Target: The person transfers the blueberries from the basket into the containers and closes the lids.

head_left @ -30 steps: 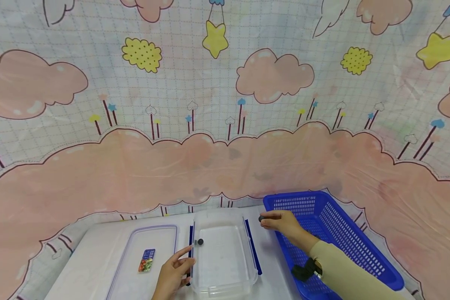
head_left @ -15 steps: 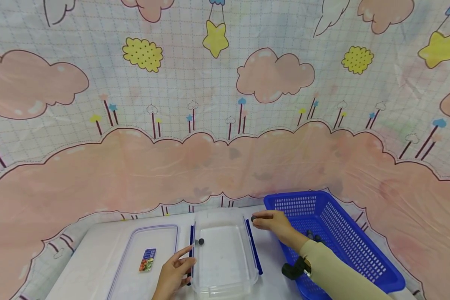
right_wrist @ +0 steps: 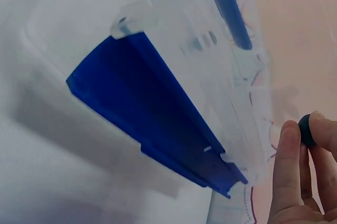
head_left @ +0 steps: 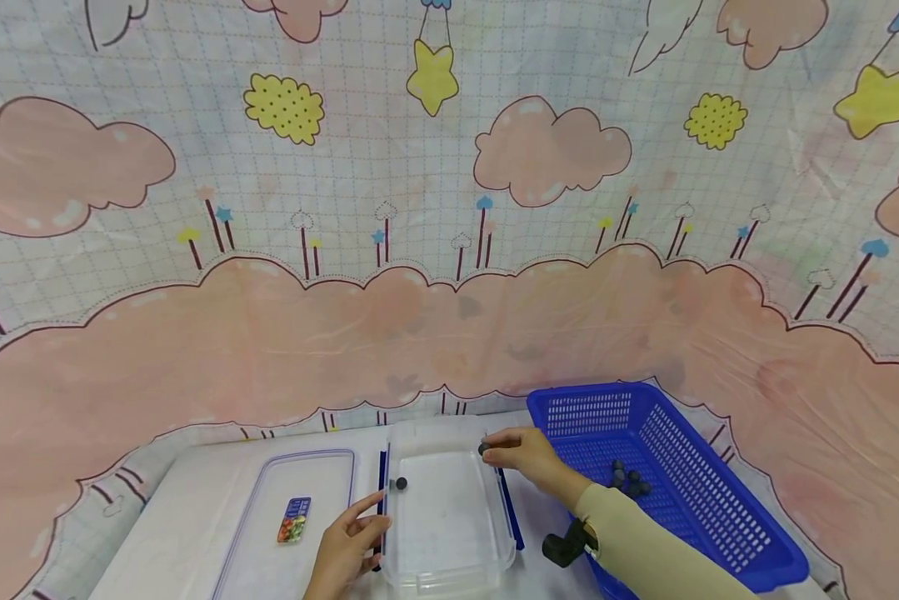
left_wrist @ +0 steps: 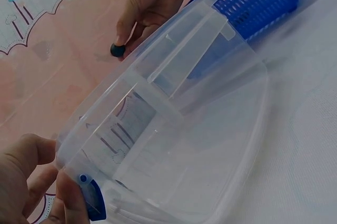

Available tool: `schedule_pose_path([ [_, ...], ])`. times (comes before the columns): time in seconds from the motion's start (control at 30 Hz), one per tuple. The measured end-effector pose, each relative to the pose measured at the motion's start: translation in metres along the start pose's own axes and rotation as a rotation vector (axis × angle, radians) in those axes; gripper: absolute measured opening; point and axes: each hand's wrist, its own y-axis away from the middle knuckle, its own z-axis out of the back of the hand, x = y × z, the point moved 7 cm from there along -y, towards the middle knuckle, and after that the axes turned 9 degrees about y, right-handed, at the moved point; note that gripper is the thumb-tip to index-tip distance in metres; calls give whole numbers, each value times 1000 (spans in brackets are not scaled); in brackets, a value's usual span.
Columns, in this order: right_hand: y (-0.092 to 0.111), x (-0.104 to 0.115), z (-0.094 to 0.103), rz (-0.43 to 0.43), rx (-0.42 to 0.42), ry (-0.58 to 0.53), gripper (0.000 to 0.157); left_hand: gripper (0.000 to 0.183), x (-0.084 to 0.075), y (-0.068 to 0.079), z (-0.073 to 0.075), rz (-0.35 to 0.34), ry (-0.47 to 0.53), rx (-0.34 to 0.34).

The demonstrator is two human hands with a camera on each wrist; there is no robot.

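Note:
My right hand (head_left: 527, 458) pinches a small dark ball (head_left: 482, 448) between thumb and fingertips, at the far right rim of the clear plastic box (head_left: 449, 517). In the right wrist view that ball (right_wrist: 306, 130) looks dark blue-green, held above and beside the box's wall. My left hand (head_left: 352, 537) grips the left edge of the box, its thumb and fingers at the rim beside a blue clip (left_wrist: 93, 197). A dark round ball (head_left: 401, 483) shows at the left side of the box. The box stands without its lid, blue side clips hanging outward.
A blue perforated basket (head_left: 726, 500) stands on the right, with several dark balls (head_left: 629, 479) on its floor. Left of the box lies a clear lid (head_left: 322, 456) with a colourful label (head_left: 294, 521). A printed cloth hangs behind the white table (head_left: 172, 517).
My right hand has moved left from the basket's edge to the box's right rim, carrying the ball. The balls in the basket have come into view. My left hand stays in place.

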Motion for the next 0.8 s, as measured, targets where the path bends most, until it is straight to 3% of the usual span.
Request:
schedule_pose_path([
  [0.13,0,0,-9,-13,-4,43,26,50,0,0,0,-2,-3,2],
  [0.3,-1,4,-19,-17,0,20,26,50,0,0,-1,-5,-5,7],
  [0.57,-10,13,-29,-19,-57,71,25,50,0,0,-1,-7,1,-2],
  [0.8,-18,18,-40,-39,-40,7,26,51,1,-1,0,4,9,-6],
])
